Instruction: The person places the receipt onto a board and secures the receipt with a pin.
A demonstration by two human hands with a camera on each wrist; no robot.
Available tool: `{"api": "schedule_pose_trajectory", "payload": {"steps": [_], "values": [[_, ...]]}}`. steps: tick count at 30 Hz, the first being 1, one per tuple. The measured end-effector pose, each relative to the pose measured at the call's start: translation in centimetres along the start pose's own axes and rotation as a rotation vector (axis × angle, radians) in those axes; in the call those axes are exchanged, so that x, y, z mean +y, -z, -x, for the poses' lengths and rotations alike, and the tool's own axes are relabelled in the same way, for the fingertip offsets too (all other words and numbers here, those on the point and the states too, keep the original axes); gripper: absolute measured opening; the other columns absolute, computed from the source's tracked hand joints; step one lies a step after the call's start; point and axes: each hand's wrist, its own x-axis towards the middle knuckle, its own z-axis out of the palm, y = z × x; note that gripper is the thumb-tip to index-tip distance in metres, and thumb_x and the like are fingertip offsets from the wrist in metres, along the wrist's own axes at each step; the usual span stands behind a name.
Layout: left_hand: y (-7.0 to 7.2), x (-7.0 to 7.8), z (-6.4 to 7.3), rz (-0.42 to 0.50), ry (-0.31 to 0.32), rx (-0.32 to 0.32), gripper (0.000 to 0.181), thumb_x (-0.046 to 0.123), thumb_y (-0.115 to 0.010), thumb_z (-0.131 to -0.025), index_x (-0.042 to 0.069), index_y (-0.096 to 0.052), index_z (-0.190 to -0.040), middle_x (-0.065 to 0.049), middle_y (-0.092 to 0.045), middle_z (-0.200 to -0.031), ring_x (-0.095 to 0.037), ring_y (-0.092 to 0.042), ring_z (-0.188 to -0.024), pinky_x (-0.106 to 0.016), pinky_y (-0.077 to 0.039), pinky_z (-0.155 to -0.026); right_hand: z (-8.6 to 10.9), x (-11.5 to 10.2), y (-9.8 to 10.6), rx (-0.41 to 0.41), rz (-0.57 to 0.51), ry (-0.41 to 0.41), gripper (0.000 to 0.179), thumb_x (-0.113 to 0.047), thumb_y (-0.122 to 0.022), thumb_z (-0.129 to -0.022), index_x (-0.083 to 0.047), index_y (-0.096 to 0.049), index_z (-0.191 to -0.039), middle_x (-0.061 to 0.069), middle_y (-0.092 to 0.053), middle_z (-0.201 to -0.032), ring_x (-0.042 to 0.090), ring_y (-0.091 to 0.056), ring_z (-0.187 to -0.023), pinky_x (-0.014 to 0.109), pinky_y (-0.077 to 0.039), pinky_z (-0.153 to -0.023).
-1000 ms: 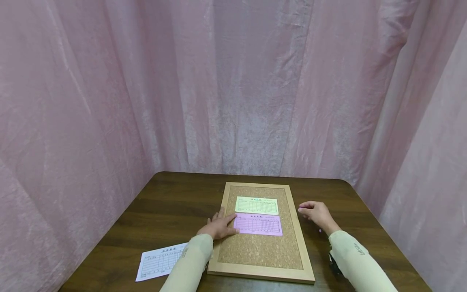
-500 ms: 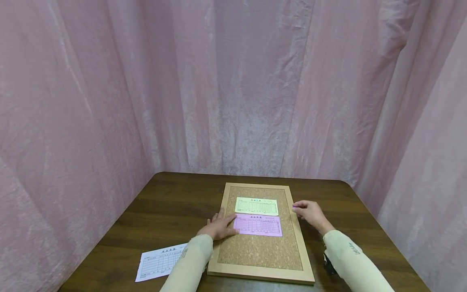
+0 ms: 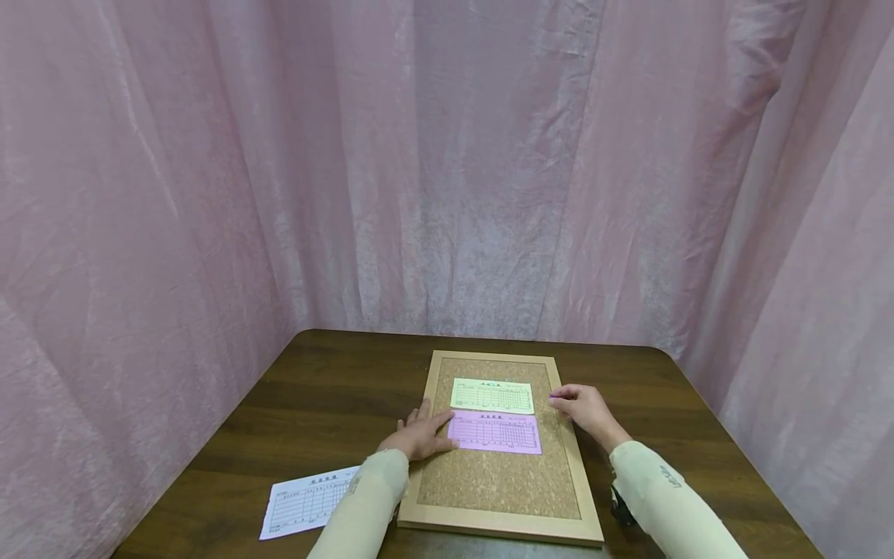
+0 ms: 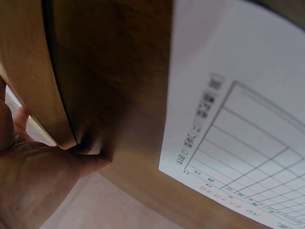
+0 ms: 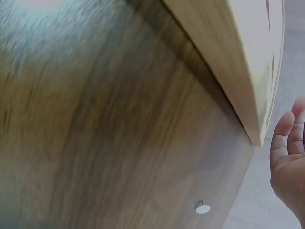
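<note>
My left hand (image 3: 417, 436) lies spread over the left side of a wood-framed cork board (image 3: 504, 483). Its thumb and index finger touch the left edge of a purple form slip (image 3: 494, 432), while the other fingers reach over the frame; the left wrist view shows fingertips down beside the frame. Between thumb and forefinger my right hand (image 3: 588, 410) pinches a small purple thumbtack (image 3: 553, 396), just over the board's right frame, right of the slips. Above the purple slip is a green form slip (image 3: 492, 395) with a small pale blue dot near its top.
A white form slip (image 3: 307, 503) lies on the dark wooden table (image 3: 335, 388) left of the board, partly covered by the left sleeve. Another thumbtack (image 5: 202, 208) lies on the table right of the board. Pink curtains (image 3: 475, 171) hang behind and on both sides.
My right hand has moved left with the purple thumbtack, from over the table beside the board to over its right frame. The left hand stays where it was.
</note>
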Motion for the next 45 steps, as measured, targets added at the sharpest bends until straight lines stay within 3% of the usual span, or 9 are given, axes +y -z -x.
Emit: {"api": "schedule_pose_trajectory", "payload": {"steps": [7, 16, 35, 45], "values": [[0.0, -0.1, -0.1, 0.009, 0.006, -0.002, 0.067, 0.045, -0.067, -0.093, 0.021, -0.045, -0.151, -0.025, -0.008, -0.162, -0.051, -0.012, -0.145, -0.070, -0.011, -0.111, -0.1, -0.7, -0.8, -0.011, -0.019, -0.046, 0.016, -0.010, -0.072, -0.090, 0.002, -0.072, -0.101, 0.003, -0.064, -0.078, 0.021, -0.059, -0.074, 0.032, -0.049, -0.060], [0.1, 0.0, 0.0, 0.005, 0.010, -0.001, 0.066, 0.044, -0.067, -0.093, 0.022, -0.045, -0.151, -0.025, -0.007, -0.162, -0.051, -0.013, -0.145, -0.070, -0.012, -0.111, -0.1, -1.6, -1.9, -0.014, -0.018, -0.015, 0.014, -0.007, -0.070, -0.091, 0.004, -0.071, -0.100, 0.006, -0.065, -0.079, 0.024, -0.060, -0.074, 0.034, -0.049, -0.061], [0.4, 0.4, 0.4, 0.007, 0.002, -0.010, 0.066, 0.043, -0.067, -0.094, 0.020, -0.043, -0.152, -0.027, -0.008, -0.162, -0.052, -0.012, -0.145, -0.071, -0.012, -0.110, -0.4, -2.8, -3.7, -0.046, -0.059, -0.073, 0.014, -0.009, -0.072, -0.090, 0.000, -0.072, -0.101, 0.006, -0.066, -0.084, 0.021, -0.060, -0.074, 0.031, -0.047, -0.058], [0.1, 0.2, 0.1, -0.010, 0.013, -0.011, 0.066, 0.045, -0.065, -0.094, 0.022, -0.043, -0.152, -0.026, -0.008, -0.162, -0.051, -0.013, -0.145, -0.069, -0.013, -0.111, -0.5, -3.2, -4.8, -0.065, -0.064, -0.013, 0.011, -0.005, -0.072, -0.089, 0.002, -0.072, -0.097, 0.004, -0.066, -0.080, 0.017, -0.058, -0.072, 0.034, -0.049, -0.063]]}}
